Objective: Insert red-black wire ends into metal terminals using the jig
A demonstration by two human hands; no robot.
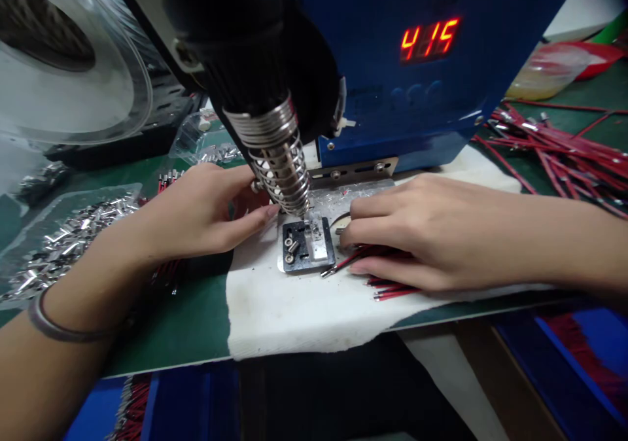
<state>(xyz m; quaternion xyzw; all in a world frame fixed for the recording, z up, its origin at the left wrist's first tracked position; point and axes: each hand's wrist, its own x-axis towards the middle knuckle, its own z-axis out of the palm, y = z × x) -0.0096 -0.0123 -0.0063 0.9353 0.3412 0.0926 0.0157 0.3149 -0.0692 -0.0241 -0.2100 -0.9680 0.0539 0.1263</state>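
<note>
My left hand (210, 212) is beside the coiled metal guard of a hot-air nozzle (282, 159), thumb and fingers bent together. Its fingertips are partly hidden behind the coil, so whatever they grip does not show. Under the nozzle lies a small black metal plate (307, 263) with a silver block (316, 248) and a few short metal sleeves (290, 246) on it. To the right, my right hand (407, 231) is closed over thin red and black wires (360, 254), one metal-tipped end pointing toward the plate.
Behind stands a blue machine (392, 114) with a red display reading 415. Loose metal sleeves (73, 235) fill a bag at left. More red wires (554, 140) are piled at right. White cloth (275, 326) covers part of the green table (196, 326); blue bins (98, 408) sit below its edge.
</note>
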